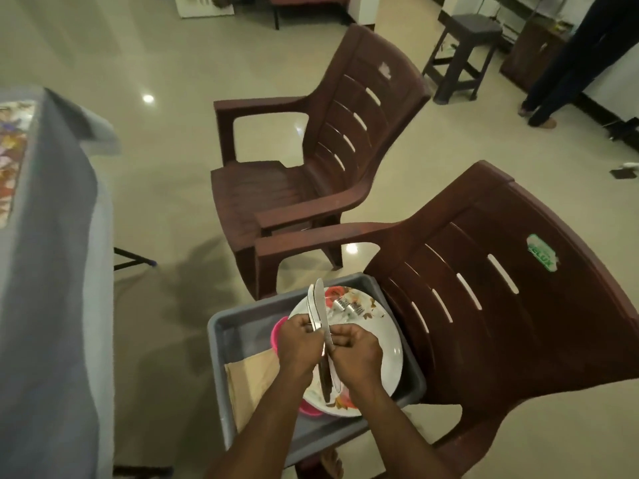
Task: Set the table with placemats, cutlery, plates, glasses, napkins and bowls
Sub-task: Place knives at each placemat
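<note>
Glossy beige tiled floor, 2 brown slatted plastic armchairs; nearer chair (pixel 501 305) carries a grey plastic tub (pixel 238 326). At left, table under grey-blue cloth (pixel 55 271) with 1 floral placemat (pixel 12 160) at its edge; nothing else visible on it, so the task looks early: cutlery, plates, glasses, napkins, bowls left. Left hand (pixel 299 344) and right hand (pixel 356 350) both have grip clamped on shiny steel table knives (pixel 320 312), at least 2, blades up, above the tub. Tub holds white floral-rimmed plate (pixel 387 347), pink plastic bowl (pixel 278 331), tan folded napkin (pixel 252 382), and what look like clear glasses (pixel 349 305), blurred.
</note>
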